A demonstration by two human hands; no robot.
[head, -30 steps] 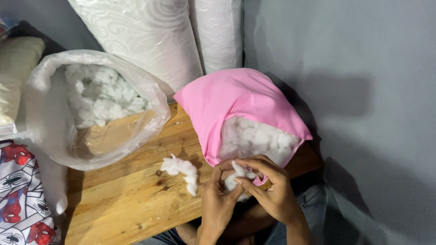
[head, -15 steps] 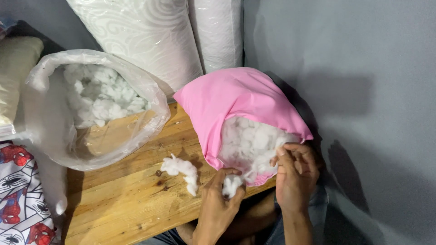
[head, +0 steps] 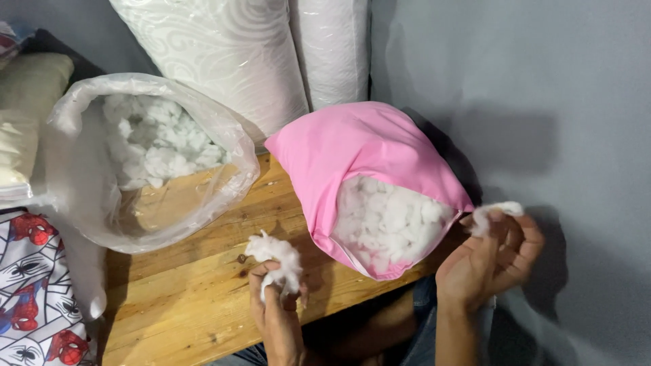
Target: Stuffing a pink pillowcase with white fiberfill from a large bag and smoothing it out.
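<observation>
A pink pillowcase (head: 352, 152) stuffed with white fibre filling (head: 386, 220) lies on the wooden table (head: 196, 298), its open end toward me. My left hand (head: 277, 305) sits at the table's front edge, fingers closed on a tuft of white filling (head: 274, 254). My right hand (head: 491, 261) is raised to the right of the pillowcase opening, pinching a small tuft of filling (head: 498, 211) at its fingertips, apart from the case.
A large clear plastic bag (head: 81, 176) holding loose white filling (head: 156, 139) lies on the table's left. Wrapped white rolls (head: 230, 54) lean behind it. A printed cartoon fabric (head: 30, 291) lies at the lower left. A grey wall (head: 529, 88) stands to the right.
My right hand pulled away from the pillowcase opening to the right with a small tuft. My left hand shifted left onto the loose tuft lying on the table and took hold of it.
</observation>
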